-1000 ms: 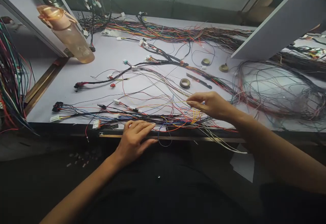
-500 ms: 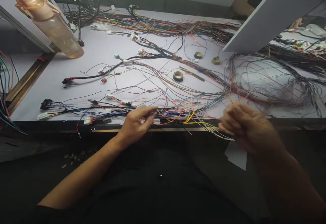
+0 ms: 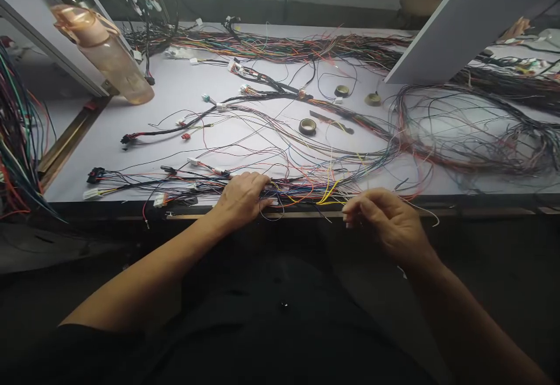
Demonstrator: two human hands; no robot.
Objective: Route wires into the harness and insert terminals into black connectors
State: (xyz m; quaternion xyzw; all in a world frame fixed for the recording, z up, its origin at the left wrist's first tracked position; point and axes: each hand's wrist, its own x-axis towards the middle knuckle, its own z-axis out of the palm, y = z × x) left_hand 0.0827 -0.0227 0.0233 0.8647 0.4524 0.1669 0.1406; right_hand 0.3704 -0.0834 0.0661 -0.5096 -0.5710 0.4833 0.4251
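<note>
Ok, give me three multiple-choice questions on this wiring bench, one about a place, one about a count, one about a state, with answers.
1. Where does the left hand rest?
A. on the wire bundle at the table's near edge
B. on the bottle
C. on a tape roll

2. How many tape rolls lie on the table?
A. one
B. three
C. six

3. How is the right hand?
A. flat on the table
B. fingers pinched near the yellow wires
C. gripping the bottle

Answers: 1 A, its fingers lie on the bundle. 2 B, rolls at and. 3 B, fingertips are curled together off the table edge.
</note>
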